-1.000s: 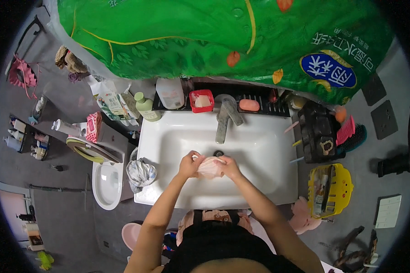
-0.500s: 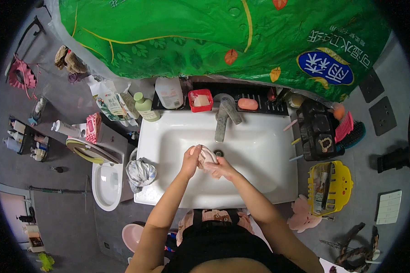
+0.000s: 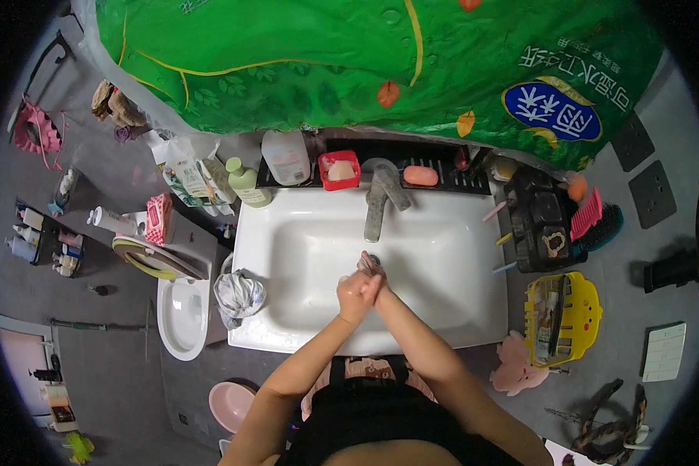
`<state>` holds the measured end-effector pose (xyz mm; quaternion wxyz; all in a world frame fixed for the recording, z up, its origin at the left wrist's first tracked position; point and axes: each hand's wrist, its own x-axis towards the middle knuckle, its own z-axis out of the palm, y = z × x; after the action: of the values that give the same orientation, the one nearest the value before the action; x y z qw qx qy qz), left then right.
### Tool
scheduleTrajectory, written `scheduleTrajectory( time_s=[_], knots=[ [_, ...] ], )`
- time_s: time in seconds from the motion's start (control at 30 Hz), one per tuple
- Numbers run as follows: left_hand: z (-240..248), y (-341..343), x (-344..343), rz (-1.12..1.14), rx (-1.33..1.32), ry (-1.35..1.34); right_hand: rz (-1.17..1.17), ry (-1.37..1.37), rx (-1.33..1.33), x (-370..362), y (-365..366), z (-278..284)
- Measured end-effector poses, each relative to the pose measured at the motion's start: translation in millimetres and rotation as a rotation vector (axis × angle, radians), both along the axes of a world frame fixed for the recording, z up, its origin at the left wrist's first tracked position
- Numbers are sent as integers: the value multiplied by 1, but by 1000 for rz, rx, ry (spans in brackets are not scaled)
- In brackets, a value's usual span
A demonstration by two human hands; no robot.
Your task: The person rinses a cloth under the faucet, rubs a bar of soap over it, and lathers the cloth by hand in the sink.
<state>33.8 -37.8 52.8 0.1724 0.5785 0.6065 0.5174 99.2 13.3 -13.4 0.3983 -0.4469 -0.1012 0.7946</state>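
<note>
Above the white sink basin my two hands are pressed together, close in front of the drain. My left hand is closed, its fingers wrapped over and against the right. My right hand is closed too, its thumb side turned toward the tap. Between them they squeeze a pale pink cloth, now almost wholly hidden by the fingers. No water stream shows under the tap.
Behind the basin, a black rack holds a red soap box, an orange-pink soap bar and a white bottle. A crumpled grey-white cloth lies at the left rim. A yellow basket stands right. A green package overhangs the far side.
My hands have come from apart, with the bunched pale pink cloth showing between them, to tightly together. The left hand moved right and nearer me; the cloth has become hidden.
</note>
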Motion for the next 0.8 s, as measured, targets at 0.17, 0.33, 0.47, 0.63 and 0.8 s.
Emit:
scheduleTrajectory(
  time_s=[0.17, 0.33, 0.47, 0.63, 0.8],
  knots=[
    [-18, 16, -37, 122, -193, 42, 111, 56, -82, -28, -24, 24],
    [-9, 8, -5, 46, 95, 202, 407, 614, -5, -5, -21, 23],
    [-22, 30, -41, 111, -259, 48, 321, 1, -27, -8, -30, 23],
    [-25, 32, -55, 15, -575, -713, 437, -31, 125, 20, -16, 35],
    [-34, -2, -78, -408, -719, -804, 302, -346, 602, 35, -10, 37]
  ],
)
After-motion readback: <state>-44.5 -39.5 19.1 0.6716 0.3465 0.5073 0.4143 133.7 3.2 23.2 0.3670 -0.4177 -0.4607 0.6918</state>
